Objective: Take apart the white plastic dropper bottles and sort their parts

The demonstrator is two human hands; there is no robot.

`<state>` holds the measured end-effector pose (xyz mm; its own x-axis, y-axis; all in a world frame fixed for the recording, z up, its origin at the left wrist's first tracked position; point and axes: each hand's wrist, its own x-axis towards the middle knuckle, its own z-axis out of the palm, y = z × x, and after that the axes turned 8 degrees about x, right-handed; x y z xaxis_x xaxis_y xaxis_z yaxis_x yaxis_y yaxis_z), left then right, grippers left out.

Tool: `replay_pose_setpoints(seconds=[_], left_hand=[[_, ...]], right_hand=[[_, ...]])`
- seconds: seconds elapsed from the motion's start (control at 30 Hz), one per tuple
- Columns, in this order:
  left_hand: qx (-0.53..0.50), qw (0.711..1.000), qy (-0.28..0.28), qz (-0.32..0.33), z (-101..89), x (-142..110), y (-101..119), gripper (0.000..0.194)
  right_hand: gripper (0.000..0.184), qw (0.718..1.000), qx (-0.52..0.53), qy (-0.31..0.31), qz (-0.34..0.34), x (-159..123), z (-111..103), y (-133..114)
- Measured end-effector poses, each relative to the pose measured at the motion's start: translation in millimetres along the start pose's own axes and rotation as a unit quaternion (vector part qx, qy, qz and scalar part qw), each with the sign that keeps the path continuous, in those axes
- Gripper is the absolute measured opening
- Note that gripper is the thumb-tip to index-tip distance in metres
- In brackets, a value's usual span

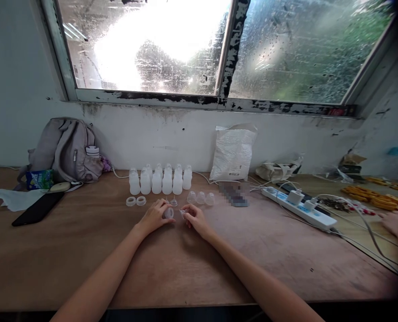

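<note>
My left hand [153, 217] has its fingers closed around a translucent screw ring [169, 213], tilted up off the table. Just to its right, my right hand [196, 219] pinches a small clear piece that looks like a silicone bottle teat [182, 212]. The ring and the teat are close together but apart. Behind my hands lies another clear teat [174, 202]. Two more screw rings [140, 201] lie flat to the left. On the right stand three clear dome caps [200, 198]. Several frosted baby bottles [167, 181] are grouped upright behind everything.
A grey backpack [63, 152] and a black phone [38, 209] are at the left. At the back stands a white plastic bag [234, 154]. A white power strip [299, 209] with cables crosses the right side, where another person's hand [395, 223] rests near yellow pieces [373, 197].
</note>
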<state>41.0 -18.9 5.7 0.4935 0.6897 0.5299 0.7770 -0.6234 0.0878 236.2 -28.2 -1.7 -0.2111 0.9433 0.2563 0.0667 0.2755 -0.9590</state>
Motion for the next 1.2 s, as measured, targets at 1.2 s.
replay_pose_setpoints(seconds=[1.2], left_hand=[[0.136,0.990,-0.012,-0.044,17.6,22.1,-44.5,0.028]], right_hand=[[0.028,0.946,-0.308,0.066,-0.079,70.0,7.9,28.3]])
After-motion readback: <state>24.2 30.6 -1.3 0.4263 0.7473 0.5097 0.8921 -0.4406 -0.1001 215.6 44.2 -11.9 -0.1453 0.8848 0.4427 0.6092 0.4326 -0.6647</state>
